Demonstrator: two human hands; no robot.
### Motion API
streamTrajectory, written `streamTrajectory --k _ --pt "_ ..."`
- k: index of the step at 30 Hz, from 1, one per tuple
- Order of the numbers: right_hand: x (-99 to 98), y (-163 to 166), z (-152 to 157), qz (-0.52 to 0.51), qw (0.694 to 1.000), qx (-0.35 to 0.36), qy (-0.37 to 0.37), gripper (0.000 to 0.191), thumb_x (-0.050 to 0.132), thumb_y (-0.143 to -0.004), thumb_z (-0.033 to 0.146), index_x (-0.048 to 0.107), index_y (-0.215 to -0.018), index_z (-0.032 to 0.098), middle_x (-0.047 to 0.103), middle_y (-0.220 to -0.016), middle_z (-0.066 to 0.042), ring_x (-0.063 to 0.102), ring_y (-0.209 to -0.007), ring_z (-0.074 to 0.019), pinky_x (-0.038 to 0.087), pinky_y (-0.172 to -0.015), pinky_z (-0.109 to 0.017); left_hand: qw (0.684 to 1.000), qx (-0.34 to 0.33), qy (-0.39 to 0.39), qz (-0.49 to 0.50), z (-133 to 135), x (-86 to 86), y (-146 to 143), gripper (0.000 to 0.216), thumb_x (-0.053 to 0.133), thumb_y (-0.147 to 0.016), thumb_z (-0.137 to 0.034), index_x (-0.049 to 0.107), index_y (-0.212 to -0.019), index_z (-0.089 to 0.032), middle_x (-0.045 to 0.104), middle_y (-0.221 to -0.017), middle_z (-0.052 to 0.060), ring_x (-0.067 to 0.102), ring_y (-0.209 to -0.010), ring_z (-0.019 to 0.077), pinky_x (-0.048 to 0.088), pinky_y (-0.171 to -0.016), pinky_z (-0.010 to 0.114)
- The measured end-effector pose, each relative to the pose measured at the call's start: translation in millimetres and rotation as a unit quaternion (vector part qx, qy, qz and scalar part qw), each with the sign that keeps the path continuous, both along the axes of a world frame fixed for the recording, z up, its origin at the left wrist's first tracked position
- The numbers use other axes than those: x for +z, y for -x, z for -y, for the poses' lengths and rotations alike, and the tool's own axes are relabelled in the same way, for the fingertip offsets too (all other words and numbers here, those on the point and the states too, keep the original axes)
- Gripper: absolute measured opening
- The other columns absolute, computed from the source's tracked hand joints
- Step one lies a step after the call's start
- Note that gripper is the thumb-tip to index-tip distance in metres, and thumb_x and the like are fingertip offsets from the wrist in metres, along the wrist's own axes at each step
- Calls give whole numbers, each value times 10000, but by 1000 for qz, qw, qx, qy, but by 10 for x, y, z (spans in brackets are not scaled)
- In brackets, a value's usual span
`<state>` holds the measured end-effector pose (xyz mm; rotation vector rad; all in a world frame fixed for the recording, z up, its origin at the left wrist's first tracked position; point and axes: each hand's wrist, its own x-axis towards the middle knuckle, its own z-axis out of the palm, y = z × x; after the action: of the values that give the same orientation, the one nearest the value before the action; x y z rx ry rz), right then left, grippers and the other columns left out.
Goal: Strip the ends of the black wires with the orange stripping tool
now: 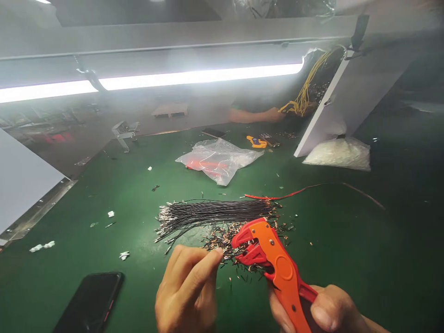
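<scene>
My right hand [319,310] is wrapped around the handles of an orange and red wire stripper [274,261], its jaws pointing up and left over the mat. My left hand [189,289] is pinched closed just left of the jaws, thumb against forefinger, apparently on a thin black wire whose end I cannot clearly make out. Right behind the jaws lies a bundle of black wires [215,215] with bare ends, and a heap of cut insulation bits [225,238] sits in front of it.
A black phone [92,303] lies at the front left of the green mat [104,185]. A clear plastic bag [218,159], a red wire [294,192] and a white bag of parts [338,152] lie farther back. Another person's arm [253,115] holds yellow wires [305,92].
</scene>
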<state>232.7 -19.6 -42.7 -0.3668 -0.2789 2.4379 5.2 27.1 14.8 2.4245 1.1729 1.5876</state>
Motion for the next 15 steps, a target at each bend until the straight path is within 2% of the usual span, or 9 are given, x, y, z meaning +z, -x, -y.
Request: streamTrajectory --k 7,15 --pt "-165 22 20 -7 999 -13 -41 343 646 -605 352 719 -737 45 580 -556 -35 448 -458 -96 294 -425 -195 1000 -25 14 -3 0 -26 -47 326 599 -801 92 664 -1024 -136 626 -774 28 547 -693 103 492 -562 211" --pt "-54 21 17 21 998 -23 -59 347 690 -643 338 717 -798 29 532 -554 -6 435 -493 -94 293 -462 -189 999 13 4 -51 9 -43 6 302 608 -814 67 669 -1015 -149 626 -756 19 537 -690 97 484 -570 193"
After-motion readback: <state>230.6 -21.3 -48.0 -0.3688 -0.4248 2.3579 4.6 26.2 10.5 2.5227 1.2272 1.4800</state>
